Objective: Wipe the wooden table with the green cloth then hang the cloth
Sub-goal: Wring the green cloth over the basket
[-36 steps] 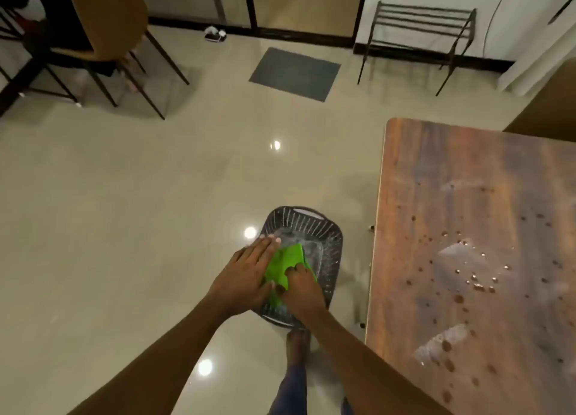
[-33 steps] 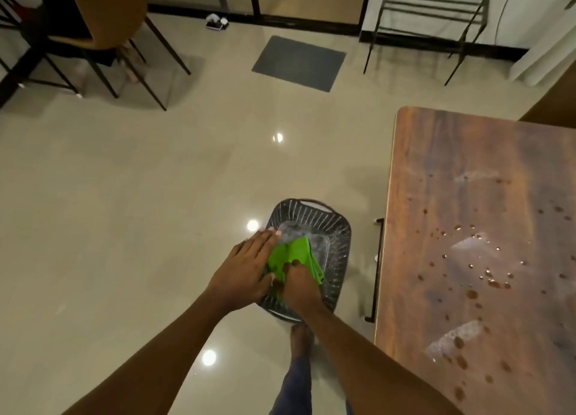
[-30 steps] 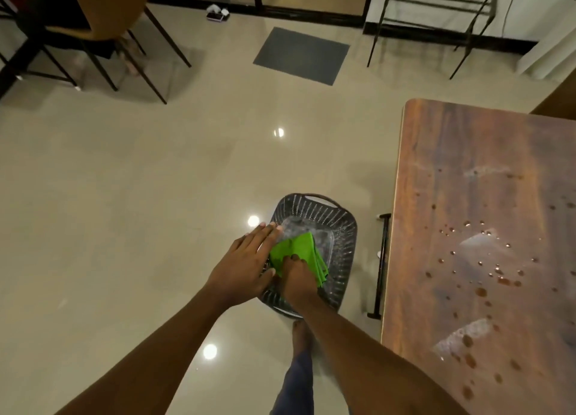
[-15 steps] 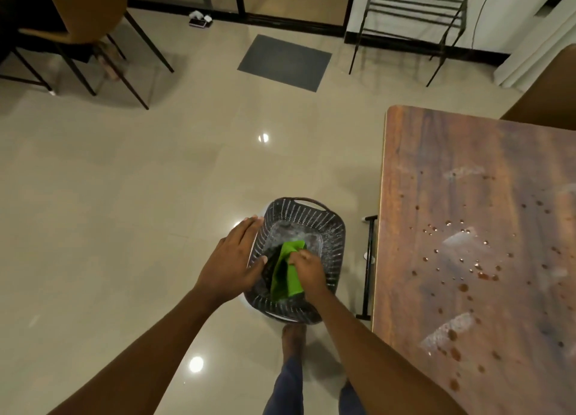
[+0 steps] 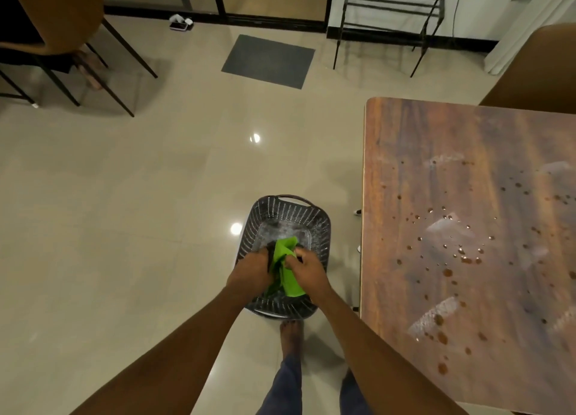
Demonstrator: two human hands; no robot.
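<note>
The green cloth [image 5: 285,266] hangs bunched between both hands over a dark slotted basket [image 5: 290,210] on the floor. My right hand [image 5: 307,273] pinches its right side. My left hand [image 5: 251,273] grips its left side, fingers curled down into the basket. The wooden table [image 5: 436,153] fills the right of the view, its top spotted with brown drops, water beads and pale smears. A black metal rack [image 5: 391,15] stands against the far wall.
A grey floor mat [image 5: 268,61] lies on the glossy tiles ahead. Brown chairs with black legs [image 5: 59,25] stand at the far left, another brown chair back [image 5: 536,68] behind the table. My bare feet [image 5: 291,336] are just below the basket.
My left hand left the basket's rim and closed on the cloth. Both hands now lift the cloth, which hangs longer than before.
</note>
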